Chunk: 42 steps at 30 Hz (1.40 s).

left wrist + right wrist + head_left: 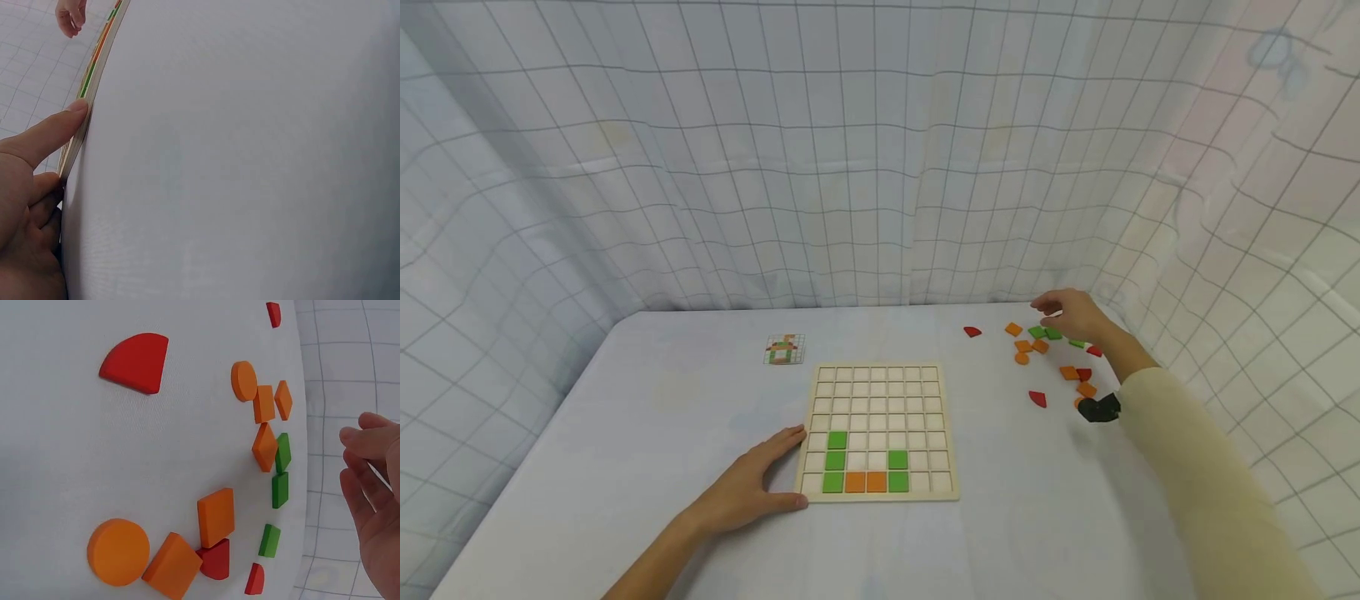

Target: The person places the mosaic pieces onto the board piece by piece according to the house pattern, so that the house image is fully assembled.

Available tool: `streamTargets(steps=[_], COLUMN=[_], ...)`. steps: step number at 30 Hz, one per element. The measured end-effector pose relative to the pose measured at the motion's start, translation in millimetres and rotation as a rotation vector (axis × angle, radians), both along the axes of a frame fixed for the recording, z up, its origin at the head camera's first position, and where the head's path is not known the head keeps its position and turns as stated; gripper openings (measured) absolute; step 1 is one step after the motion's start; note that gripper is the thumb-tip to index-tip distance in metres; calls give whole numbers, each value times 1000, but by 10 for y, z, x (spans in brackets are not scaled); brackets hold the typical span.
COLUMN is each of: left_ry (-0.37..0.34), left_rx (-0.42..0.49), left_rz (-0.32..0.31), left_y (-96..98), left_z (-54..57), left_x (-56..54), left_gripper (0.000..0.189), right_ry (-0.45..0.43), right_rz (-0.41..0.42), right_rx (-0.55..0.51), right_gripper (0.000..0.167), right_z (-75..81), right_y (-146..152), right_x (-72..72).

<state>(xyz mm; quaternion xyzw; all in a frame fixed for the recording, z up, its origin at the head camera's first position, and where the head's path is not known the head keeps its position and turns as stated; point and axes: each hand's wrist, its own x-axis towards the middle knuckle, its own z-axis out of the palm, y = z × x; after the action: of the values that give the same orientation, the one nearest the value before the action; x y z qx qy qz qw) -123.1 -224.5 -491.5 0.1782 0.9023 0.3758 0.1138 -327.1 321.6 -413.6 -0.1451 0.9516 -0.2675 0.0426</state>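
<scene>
Pale sleeve [1198,475], near right; right hand [1075,315], fingers loosely bent, by far green tiles [1054,334]; left hand [741,492], fingers spread, touches grid board [877,422].

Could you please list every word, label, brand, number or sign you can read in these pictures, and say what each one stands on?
There are none that I can read.
Grid board: no lettering shows.
Loose pieces: plain orange, green and red faces, no marks visible.
Small card: a coloured picture on a grid; any text would be too small to read.
Curtain: grid lines and faint, blurred patches, no legible words.
</scene>
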Motion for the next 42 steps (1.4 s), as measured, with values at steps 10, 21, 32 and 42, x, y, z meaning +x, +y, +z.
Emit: streamTargets(steps=[10,21,32,42], left_ry=[-10,-14,-15,-4], left_rx=[-13,-12,-11,-1], left_rz=[0,6,2,-6], left_y=[28,32,13,5], left_z=[-1,3,-2,19], left_x=[-12,-22,-7,-2], left_gripper=[98,98,99,99], right_ry=[-114,-77,-29,52], right_rz=[-83,-117,-48,58], right_rx=[36,101,64,76], right_gripper=[44,35,41,34], right_z=[-385,-530,-481,-252], right_y=[119,112,55,-93], right_x=[-84,-93,-96,-51])
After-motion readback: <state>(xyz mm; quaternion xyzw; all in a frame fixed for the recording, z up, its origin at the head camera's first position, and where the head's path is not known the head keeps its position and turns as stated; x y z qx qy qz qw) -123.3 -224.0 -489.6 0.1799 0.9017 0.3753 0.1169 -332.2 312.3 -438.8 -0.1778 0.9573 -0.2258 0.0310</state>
